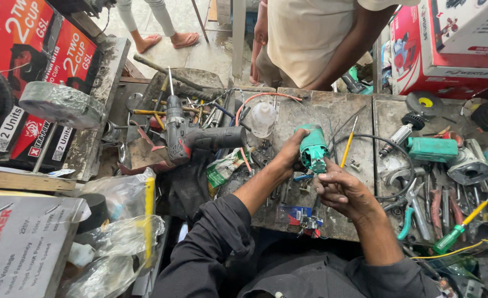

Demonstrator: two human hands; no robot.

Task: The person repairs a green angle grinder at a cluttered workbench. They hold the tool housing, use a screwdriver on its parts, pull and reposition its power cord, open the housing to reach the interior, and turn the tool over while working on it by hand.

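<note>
My left hand (287, 156) grips a teal plastic power-tool housing (312, 148), holding it upright over the grey workbench (315, 113). My right hand (340, 190) is just below and right of it, fingers pinched at the housing's open lower end; what they pinch is too small to tell. A thin yellow-handled screwdriver (347, 143) lies on the bench just right of the housing. Both my forearms come out of dark rolled sleeves.
A grey and red drill (186, 138) lies left among loose tools. A motor armature (401, 132), another teal housing (433, 149), pliers (415, 212) and a green screwdriver (459, 229) lie right. Another person in a cream shirt (310, 33) stands behind the bench. Red cartons stand left and right.
</note>
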